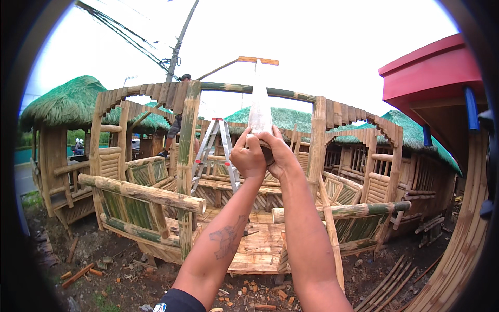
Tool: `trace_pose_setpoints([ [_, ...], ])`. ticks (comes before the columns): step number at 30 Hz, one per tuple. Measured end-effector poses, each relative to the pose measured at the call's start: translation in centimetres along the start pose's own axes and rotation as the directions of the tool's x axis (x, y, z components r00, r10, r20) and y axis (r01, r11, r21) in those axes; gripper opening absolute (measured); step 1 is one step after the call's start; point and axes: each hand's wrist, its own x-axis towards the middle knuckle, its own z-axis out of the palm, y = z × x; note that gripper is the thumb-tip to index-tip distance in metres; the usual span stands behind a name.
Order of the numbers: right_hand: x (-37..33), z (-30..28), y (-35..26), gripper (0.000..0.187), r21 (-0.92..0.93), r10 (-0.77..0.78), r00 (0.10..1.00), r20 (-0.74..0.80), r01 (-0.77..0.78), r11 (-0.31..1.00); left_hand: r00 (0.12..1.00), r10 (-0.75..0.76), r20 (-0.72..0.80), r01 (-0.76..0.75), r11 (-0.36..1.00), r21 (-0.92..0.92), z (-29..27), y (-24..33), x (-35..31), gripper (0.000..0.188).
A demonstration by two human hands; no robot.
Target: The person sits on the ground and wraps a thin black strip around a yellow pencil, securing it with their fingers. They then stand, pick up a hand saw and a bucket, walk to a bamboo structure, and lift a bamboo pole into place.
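Observation:
Both arms stretch forward and up, and my two hands meet in the middle of the view. Between them they hold a long, pale, tapering piece point(260, 112) with a dark lower end, pointing upward. I cannot make out its exact kind. My left hand point(249, 157) is closed at its lower left side. My right hand point(280, 153) wraps its lower right side, around the dark part. The narrow top of the piece overlaps a short orange-brown wooden bar point(265, 61); whether they touch is unclear. Behind stands a bamboo hut frame point(187, 171) with a green bamboo crossbeam.
An aluminium stepladder point(207, 151) stands inside the frame. Near it, another person point(175, 125) is up on the structure, partly hidden by a post. Bamboo rails point(143, 193) face me on both sides. Bamboo strips point(387, 283) and wood scraps lie on the ground.

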Motion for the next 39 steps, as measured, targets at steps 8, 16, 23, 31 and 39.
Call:
trace_pose_setpoints([
  [8,0.0,-0.1,0.0,0.104,0.018,-0.011,1.0,0.018,0.011,1.0,1.0,-0.018,0.011,0.018,1.0,0.007,0.0,-0.3,0.0,0.044],
  [16,-0.2,0.2,-0.1,0.1,0.011,-0.018,1.0,0.009,0.018,1.0,1.0,-0.001,0.011,0.001,1.0,0.018,-0.1,-0.1,0.1,0.045],
  [23,-0.1,0.0,0.0,0.099,0.003,-0.023,0.999,0.024,0.023,1.0,0.999,-0.024,0.022,0.024,1.0,0.001,-0.1,-0.1,0.0,0.046],
  [31,0.0,0.1,0.1,0.105,-0.003,-0.015,1.0,-0.003,0.015,1.0,0.999,-0.024,0.035,0.023,1.0,0.021,-0.3,0.1,0.1,0.047],
  [39,-1.2,1.4,-0.7,0.06,-0.028,0.025,0.996,-0.082,-0.027,0.999,0.971,-0.218,0.096,0.225,0.972,-0.066,-0.7,1.7,-0.3,0.053],
])
